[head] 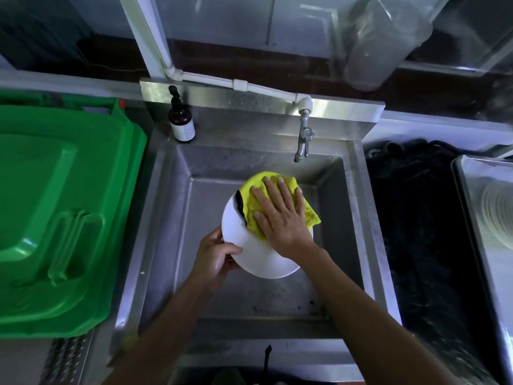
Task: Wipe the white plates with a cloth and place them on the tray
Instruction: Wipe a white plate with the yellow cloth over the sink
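Over the steel sink [172, 218] I hold a white plate [261, 257]. My left hand [213, 255] grips its near-left rim, thumb on top and fingers underneath. My right hand [280, 215] lies flat with straight, spread fingers on a yellow cloth [249, 187], pressing it against the plate's far half. The cloth has a black edge strip and hangs past the plate's right rim. A metal tray [472, 218] sits at the right edge of view, with a pale round plate [499, 215] lying in it, partly cut off.
A green plastic bin lid [61, 218] fills the left side. A brown pump bottle [180, 120] stands on the sink's back ledge and a tap [304, 140] hangs over the basin. Dark netting [416, 218] lies between sink and tray.
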`<act>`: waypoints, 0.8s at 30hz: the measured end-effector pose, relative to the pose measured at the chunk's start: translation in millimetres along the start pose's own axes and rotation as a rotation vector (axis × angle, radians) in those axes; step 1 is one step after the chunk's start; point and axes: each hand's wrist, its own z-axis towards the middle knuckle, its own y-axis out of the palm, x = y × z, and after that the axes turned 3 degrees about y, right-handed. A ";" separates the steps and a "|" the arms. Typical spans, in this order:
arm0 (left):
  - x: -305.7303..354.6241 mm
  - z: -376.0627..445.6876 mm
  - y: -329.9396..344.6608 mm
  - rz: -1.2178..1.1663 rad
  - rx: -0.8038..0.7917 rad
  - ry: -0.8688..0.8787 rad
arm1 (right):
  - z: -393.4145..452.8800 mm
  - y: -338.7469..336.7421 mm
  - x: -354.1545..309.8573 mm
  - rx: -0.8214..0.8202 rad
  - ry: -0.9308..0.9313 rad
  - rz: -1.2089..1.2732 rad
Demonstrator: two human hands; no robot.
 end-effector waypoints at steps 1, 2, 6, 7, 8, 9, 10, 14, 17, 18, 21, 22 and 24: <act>-0.5 -0.2 -0.4 -0.007 0.008 0.009 | -1.3 1.5 2.0 -0.004 0.015 0.002; -0.6 0.3 -0.8 -0.007 0.016 0.016 | -3.2 3.2 4.0 -0.009 0.036 0.005; 1.2 5.3 0.1 -0.010 0.055 0.047 | -15.7 7.7 9.8 -0.039 0.148 0.038; 1.8 7.3 0.5 -0.020 0.065 0.051 | -20.9 8.5 9.7 -0.046 0.167 0.053; 2.3 9.1 1.2 -0.032 0.072 0.056 | -27.0 9.2 8.8 -0.051 0.178 0.063; 2.6 10.6 2.8 -0.045 0.072 0.061 | -33.6 9.7 7.1 -0.053 0.181 0.066; 2.8 11.9 5.4 -0.059 0.068 0.066 | -39.6 9.8 4.9 -0.054 0.181 0.063; 2.4 13.0 14.5 -0.093 0.059 0.076 | -56.8 9.8 -8.6 -0.081 0.201 0.066; 4.1 11.4 17.7 -0.084 0.050 0.070 | -61.4 10.1 -23.2 -0.099 0.221 0.117; 4.7 10.4 18.4 -0.079 0.052 0.068 | -61.4 10.7 -29.3 -0.101 0.227 0.140; 5.8 7.3 15.4 -0.096 0.085 0.054 | -60.2 12.8 -48.7 -0.076 0.227 0.167; 6.4 6.3 13.1 -0.103 0.091 0.054 | -59.6 13.5 -53.2 -0.064 0.219 0.170; 7.9 4.4 8.4 -0.109 0.095 0.059 | -58.7 14.4 -56.6 -0.067 0.200 0.189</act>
